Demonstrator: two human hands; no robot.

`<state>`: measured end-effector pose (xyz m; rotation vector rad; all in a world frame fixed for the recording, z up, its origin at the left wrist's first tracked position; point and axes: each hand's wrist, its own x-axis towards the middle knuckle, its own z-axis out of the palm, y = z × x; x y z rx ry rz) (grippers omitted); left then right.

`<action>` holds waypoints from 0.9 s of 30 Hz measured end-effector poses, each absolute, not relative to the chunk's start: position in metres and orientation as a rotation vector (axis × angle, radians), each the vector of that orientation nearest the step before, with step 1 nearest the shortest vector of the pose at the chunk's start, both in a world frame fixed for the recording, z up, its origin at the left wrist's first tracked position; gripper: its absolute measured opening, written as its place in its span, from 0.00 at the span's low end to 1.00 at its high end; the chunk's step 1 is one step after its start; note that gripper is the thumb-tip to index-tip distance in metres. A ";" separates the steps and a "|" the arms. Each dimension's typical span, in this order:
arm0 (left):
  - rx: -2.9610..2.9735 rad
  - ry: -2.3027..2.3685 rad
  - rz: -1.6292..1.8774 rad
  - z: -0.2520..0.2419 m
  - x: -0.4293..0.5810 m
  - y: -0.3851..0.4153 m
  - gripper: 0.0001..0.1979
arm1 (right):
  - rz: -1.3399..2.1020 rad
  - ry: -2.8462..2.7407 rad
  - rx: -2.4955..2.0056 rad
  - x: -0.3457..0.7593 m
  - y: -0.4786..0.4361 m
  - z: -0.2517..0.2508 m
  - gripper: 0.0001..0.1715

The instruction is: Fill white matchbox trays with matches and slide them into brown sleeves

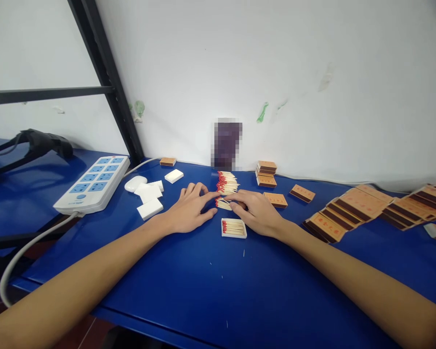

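Observation:
A pile of red-headed matches (228, 183) lies on the blue table, with a small bunch of matches (223, 204) just nearer to me. My left hand (192, 207) rests beside the red heads of that bunch, its index finger and thumb stretched out and apart. At the stick ends, my right hand (256, 211) has its index finger and thumb closed round some matches; its other fingers are partly hidden. In front of both hands sits a white matchbox tray (234, 235), partly filled with matches, heads to the left.
White trays (150, 208) lie left beside a white rounded object (135, 183) and a power strip (94, 184). Matchbox sleeves stand in a small stack (266, 180) and in rows (356, 206) at right. A black metal frame (112, 82) rises at left before the wall.

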<state>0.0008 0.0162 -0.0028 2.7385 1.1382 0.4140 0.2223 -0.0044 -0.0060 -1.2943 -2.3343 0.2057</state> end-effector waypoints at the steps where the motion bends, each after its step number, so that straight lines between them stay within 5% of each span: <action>1: 2.740 1.140 0.412 -0.003 0.001 0.016 0.24 | 0.212 -2.335 -1.283 0.222 -0.004 -0.006 0.19; 27: 2.795 1.187 0.488 0.002 0.017 0.013 0.12 | 0.272 -2.503 -1.274 0.215 0.004 0.012 0.13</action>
